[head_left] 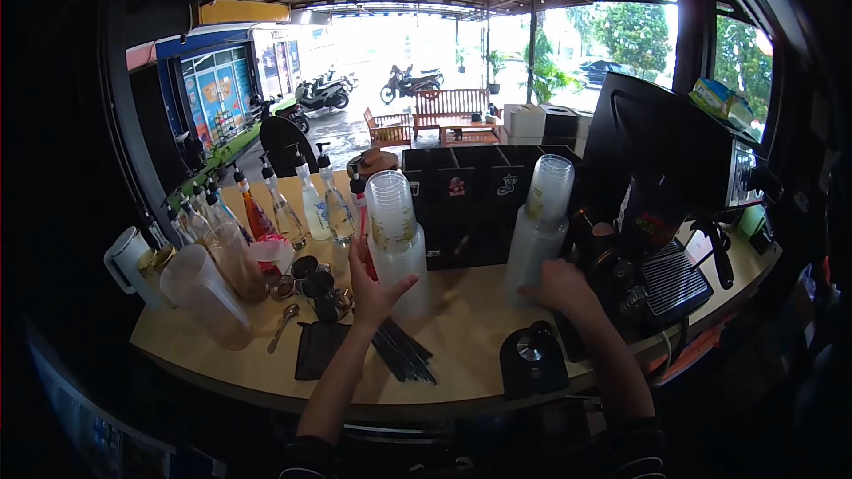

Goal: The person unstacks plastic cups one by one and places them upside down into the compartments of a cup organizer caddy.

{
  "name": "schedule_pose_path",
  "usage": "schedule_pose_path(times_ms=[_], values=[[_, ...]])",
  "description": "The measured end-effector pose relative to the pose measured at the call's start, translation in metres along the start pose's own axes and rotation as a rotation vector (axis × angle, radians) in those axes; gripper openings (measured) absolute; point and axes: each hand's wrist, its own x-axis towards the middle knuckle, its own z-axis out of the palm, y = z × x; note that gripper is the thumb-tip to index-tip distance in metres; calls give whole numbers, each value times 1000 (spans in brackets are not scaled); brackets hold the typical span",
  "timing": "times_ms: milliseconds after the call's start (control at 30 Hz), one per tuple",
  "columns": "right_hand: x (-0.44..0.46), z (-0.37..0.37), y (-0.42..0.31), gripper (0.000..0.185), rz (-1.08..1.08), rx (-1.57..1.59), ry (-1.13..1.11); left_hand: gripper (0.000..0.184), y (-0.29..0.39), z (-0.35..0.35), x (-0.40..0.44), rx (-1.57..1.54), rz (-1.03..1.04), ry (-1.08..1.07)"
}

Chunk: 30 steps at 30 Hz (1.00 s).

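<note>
Two tall stacks of clear plastic cups stand upright on the counter, the left stack (397,244) and the right stack (538,239). My left hand (377,294) is at the left stack's lower left side, fingers raised and thumb spread across its front. Low on the right stack, my right hand (568,288) is curled against its right side, thumb toward the front; some of its fingers are hidden. Black straws (404,353) and a dark folded cloth (319,350) lie near my left wrist. A tamper (534,346) rests on a black mat below my right hand.
Several pump bottles (337,204), a frosted pitcher (206,295), metal jiggers (324,288) and a spoon (283,328) are at left. A black compartment organizer (470,182) stands behind the cups. An espresso machine (652,177) occupies the right, and the counter's front edge (461,406) curves nearest me.
</note>
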Motion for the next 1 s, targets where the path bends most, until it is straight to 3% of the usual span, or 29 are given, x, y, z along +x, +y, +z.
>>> schedule_pose_path(times_ms=[67,133,200,267,367,633,733,900,1000], values=[[-2,-9,-33,56,-156,28,-7,110,2,-1,8,68,14,41],[-1,-11,-63,67,-301,229,-34,106,-5,-4,18,194,-143,-67],[5,-4,-88,75,-351,359,-52,98,-12,-7,22,178,-51,-55],[30,20,-106,98,-645,488,210,93,-19,-15,26,23,-143,-147],[61,39,-134,115,-740,496,321,91,-20,-18,27,-42,-140,-111],[88,37,-159,111,-740,758,107,89,-1,-23,30,120,-152,-168],[92,42,-159,108,-756,682,217,89,4,-23,28,104,-235,-166],[100,43,-162,93,-649,714,241,86,-9,-21,31,74,-163,-174],[99,33,-163,86,-712,765,290,85,-9,-22,29,180,-139,-158]])
